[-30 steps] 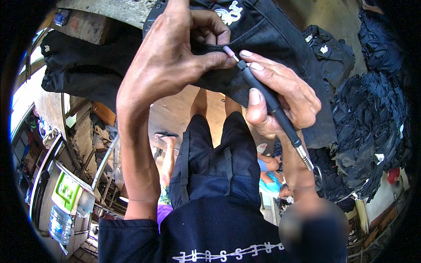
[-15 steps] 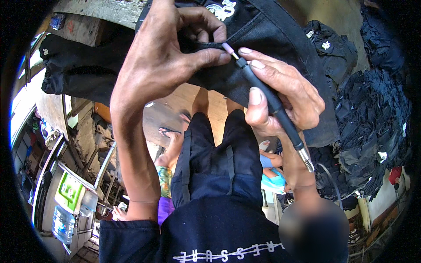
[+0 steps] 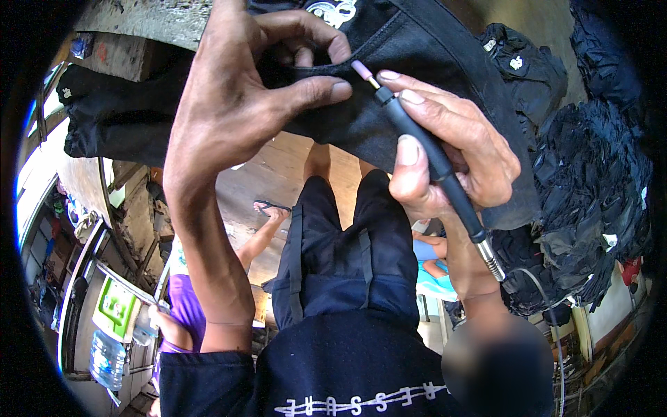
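Observation:
A black denim-like garment (image 3: pixel 445 76) is spread in front of me, with a white emblem (image 3: pixel 335 11) near the top and a curved, pocket-like edge below it. At that edge is my left hand (image 3: pixel 226 97), its fingers curled over the opening and its thumb held apart, lying over the cloth. My right hand (image 3: pixel 479 142) grips a slim black rotary grinder handpiece (image 3: pixel 432 149) like a pen. Its pink grinding stone (image 3: pixel 361 70) points at the end of the edge, close to my left fingertips. Whether the stone touches the cloth I cannot tell.
A heap of black garments (image 3: pixel 590 187) lies at the right, beside the handpiece's cable (image 3: pixel 545 295). More black cloth (image 3: pixel 114 115) extends left. A person in purple (image 3: pixel 186 306) is at lower left, near a green-and-white container (image 3: pixel 114 309) and a clear plastic bottle (image 3: pixel 108 358).
My left thumb has drawn back from the grinding stone, and the left hand has shifted slightly left. The handpiece stays in my right hand. The person in purple has moved at lower left.

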Demonstrator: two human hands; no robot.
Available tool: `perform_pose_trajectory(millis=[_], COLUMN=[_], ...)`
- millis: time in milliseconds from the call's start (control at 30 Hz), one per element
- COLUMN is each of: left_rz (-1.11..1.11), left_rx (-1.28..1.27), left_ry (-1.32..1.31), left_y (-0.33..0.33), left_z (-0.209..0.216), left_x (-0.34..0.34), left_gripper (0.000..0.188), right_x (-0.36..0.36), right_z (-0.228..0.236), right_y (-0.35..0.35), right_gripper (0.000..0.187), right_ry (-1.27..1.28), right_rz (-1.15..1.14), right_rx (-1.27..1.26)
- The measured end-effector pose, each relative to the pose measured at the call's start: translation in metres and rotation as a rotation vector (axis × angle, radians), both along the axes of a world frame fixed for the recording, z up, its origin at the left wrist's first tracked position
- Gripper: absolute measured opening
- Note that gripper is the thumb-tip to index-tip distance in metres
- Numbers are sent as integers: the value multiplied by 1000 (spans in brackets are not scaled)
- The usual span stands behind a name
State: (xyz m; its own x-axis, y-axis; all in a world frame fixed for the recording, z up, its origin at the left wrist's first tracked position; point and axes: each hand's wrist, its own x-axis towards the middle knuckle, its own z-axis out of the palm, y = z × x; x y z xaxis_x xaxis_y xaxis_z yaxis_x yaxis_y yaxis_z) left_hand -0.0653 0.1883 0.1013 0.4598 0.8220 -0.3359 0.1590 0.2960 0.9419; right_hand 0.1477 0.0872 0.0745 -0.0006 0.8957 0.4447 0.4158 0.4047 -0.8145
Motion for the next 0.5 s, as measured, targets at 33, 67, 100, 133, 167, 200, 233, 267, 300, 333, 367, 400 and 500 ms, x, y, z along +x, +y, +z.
perform_pose_trajectory(millis=[33,67,100,133,167,200,233,267,300,333,367,400,500], left_rz=[0,-8,-8,-7,3,14,29,45,60,47,34,20,42], left_rx=[12,24,23,23,10,2,-8,-20,-33,-8,18,43,-2], left_ry=[-9,-9,-3,4,17,30,18,5,-8,3,14,25,-70], left_y=[0,0,0,0,-1,-1,-2,-3,-4,-4,-4,-4,1], left_z=[-3,-3,-4,-4,-4,-2,-1,0,1,0,0,0,-2], left_x=[0,-1,-1,-2,-2,-3,-3,-2,-2,0,0,1,-2], left_gripper=[93,93,94,94,94,95,95,95,95,95,95,95,96], right_x=[0,1,1,2,2,2,2,2,2,3,3,4,1], right_z=[0,0,1,1,2,2,2,2,2,3,3,4,5], right_y=[0,0,-1,-1,-2,-2,-2,-2,-3,-2,-3,-3,-4], right_gripper=[25,25,25,25,25,25,24,24,24,24,24,24,24], right_ry=[2,-3,-6,-5,-8,-9,-7,-4,3,3,2,-5,-4], right_rz=[-4,-6,-9,-11,-10,-6,-7,-8,-14,-15,-17,-14,-25], right_rx=[0,-6,-8,-14,-17,-15,-19,-23,-37,-44,-52,-55,-73])
